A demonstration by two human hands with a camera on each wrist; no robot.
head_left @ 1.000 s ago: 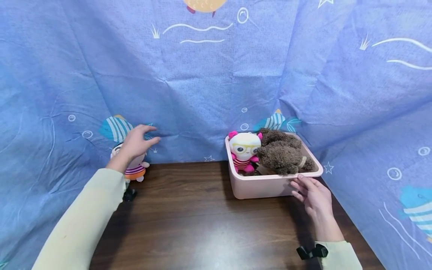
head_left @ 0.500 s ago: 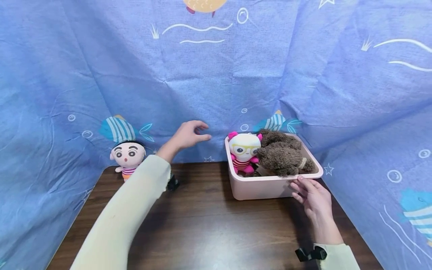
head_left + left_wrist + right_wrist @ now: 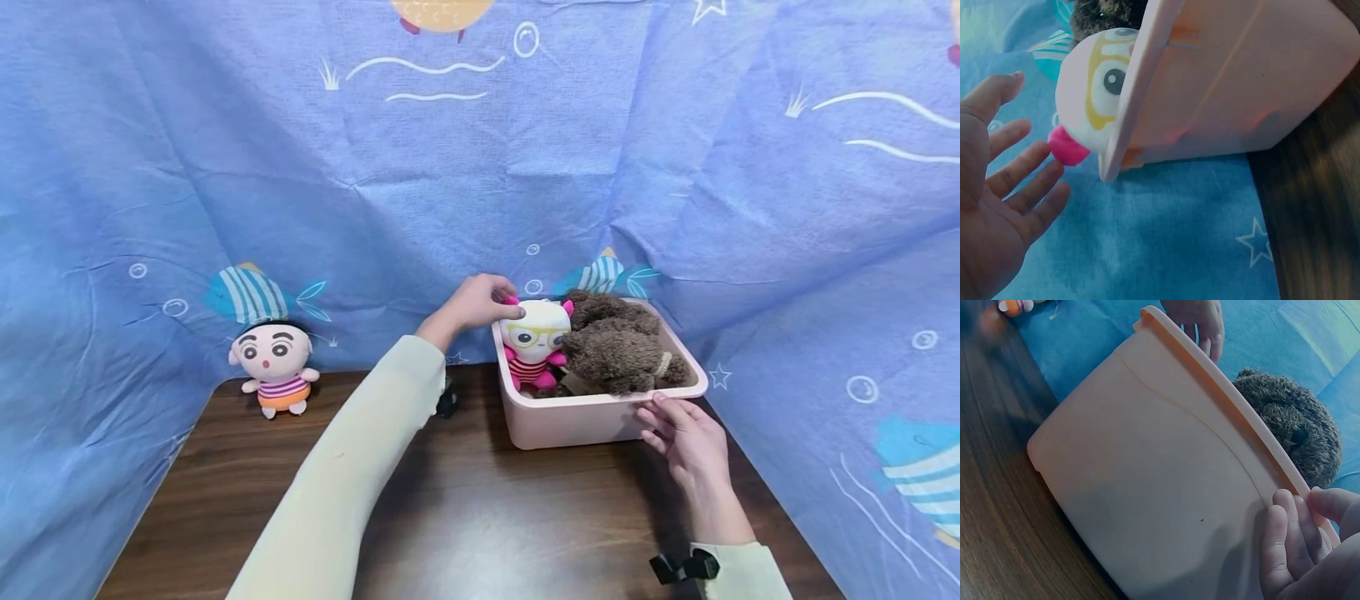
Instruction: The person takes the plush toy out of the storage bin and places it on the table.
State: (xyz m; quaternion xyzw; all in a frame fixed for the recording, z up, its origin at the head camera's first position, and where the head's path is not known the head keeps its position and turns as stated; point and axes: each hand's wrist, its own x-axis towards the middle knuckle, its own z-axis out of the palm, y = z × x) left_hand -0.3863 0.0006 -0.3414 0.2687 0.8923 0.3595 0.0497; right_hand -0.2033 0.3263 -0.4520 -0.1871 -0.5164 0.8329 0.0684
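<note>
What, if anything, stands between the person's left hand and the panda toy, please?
Nothing visible does: the left hand is right by the pink ear of the panda toy, above the box's rim, and the brown plush lies beyond it.

The head view looks forward and down over the tabletop (image 3: 480, 533), farthest off, the pink plastic bin (image 3: 577, 423) right of centre. The left wrist view faces the bin close up, past the left fingers (image 3: 1022, 167) at frame left; the right wrist view, also near, has the right fingers (image 3: 1295, 534) at lower right. Both share the bin's rim and the brown plush toy (image 3: 1285, 406)
</note>
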